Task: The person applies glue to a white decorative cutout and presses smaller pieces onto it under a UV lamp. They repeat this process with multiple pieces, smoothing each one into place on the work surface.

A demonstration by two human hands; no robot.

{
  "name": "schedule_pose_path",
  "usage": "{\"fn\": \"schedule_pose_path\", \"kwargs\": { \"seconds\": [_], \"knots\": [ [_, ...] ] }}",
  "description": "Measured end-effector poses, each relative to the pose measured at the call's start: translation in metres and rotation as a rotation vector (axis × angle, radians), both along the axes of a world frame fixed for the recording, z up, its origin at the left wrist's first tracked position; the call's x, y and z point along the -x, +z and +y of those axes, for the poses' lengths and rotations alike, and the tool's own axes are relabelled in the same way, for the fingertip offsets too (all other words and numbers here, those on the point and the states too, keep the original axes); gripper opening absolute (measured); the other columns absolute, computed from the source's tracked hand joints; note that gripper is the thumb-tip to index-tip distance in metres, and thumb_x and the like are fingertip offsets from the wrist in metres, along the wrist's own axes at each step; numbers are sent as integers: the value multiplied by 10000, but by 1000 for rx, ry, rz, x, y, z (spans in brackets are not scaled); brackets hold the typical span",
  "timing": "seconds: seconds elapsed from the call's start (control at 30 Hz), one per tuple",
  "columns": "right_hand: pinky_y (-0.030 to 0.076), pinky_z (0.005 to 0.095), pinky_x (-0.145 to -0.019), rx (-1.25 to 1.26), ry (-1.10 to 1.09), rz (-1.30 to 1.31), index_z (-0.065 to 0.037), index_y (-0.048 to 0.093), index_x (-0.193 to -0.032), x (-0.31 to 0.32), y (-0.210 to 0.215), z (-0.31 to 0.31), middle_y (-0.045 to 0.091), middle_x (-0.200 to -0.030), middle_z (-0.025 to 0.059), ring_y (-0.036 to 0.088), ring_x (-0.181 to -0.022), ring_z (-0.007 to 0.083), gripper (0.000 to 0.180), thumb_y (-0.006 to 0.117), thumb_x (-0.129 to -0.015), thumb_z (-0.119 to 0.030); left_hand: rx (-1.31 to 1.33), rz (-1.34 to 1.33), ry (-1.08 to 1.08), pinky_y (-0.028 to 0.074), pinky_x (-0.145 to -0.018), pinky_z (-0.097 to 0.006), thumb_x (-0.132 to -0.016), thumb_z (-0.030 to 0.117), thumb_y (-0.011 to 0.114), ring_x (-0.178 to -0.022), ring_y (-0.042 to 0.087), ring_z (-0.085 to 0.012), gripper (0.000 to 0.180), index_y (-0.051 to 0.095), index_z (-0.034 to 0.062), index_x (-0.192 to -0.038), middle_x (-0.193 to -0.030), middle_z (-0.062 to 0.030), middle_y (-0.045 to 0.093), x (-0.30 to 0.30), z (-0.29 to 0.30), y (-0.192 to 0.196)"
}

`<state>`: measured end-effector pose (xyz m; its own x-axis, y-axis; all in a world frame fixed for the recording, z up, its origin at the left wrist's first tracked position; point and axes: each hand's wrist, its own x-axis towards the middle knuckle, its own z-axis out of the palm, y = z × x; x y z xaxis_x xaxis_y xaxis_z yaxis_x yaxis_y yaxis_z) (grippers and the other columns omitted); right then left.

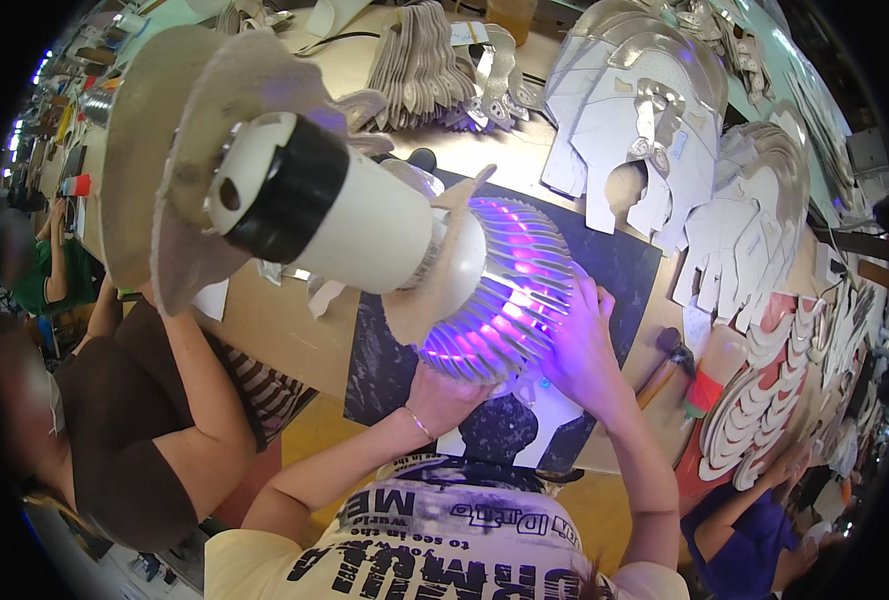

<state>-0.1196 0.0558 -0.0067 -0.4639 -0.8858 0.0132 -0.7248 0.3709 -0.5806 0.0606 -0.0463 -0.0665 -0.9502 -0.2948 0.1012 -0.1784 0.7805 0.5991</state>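
A work lamp (295,190) with a white and black body and a finned head glowing purple hangs in front of my hands. My left hand (452,397), with a thin bracelet at the wrist, reaches under the lamp's lower edge; its fingers are mostly hidden. My right hand (587,345) lies at the right of the lamp head, some fingers bent and their tips hidden behind the fins. Below and between the hands shows a white flat cut piece (557,408) with a curved notch. It lies on a dark mat (620,275). Whether either hand grips it cannot be seen.
Stacked white shoe-upper pieces (590,130) stand at the back right, with bundled grey pieces (420,70) at the back. A hammer (670,355) and a red-capped bottle (710,375) lie right. Curved pieces (750,420) cover a red board. Co-workers sit at left (135,430) and right.
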Motion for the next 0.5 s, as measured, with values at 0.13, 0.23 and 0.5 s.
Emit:
{"fn": "schedule_pose_path", "kwargs": {
  "seconds": [0.13, 0.23, 0.5],
  "knots": [
    [327, 498, -960, -34, -44, 36, -114, 661, -972, -2, -5, -4, 538, -1086, 57, 484, -1130, 269, 196, 703, -858, -268, -150, -108, 0, 510, -964, -402, -911, 149, 711, -1216, 603, -348, 430, 631, 120, -1333, -1555, -213, 376, -4, 2, -2],
    [331, 501, -961, 27, -118, 146, -111, 655, -977, -13, -11, -8, 541, -1080, 53, 488, -1117, 270, 210, 699, -864, -282, -240, -78, -37, 470, -1031, -399, -934, 75, 666, -1290, 553, -323, 462, 569, 70, -1386, -1523, -210, 426, -10, 4, -17],
    [338, 493, -939, 27, -296, 65, -117, 650, -964, -27, -5, -17, 538, -1055, 42, 500, -1096, 263, 193, 710, -858, -266, 17, 93, -158, 429, -1076, -397, -904, -30, 667, -1332, 511, -357, 531, 532, 36, -1413, -1509, -271, 411, -16, 12, -33]
  ]
}}
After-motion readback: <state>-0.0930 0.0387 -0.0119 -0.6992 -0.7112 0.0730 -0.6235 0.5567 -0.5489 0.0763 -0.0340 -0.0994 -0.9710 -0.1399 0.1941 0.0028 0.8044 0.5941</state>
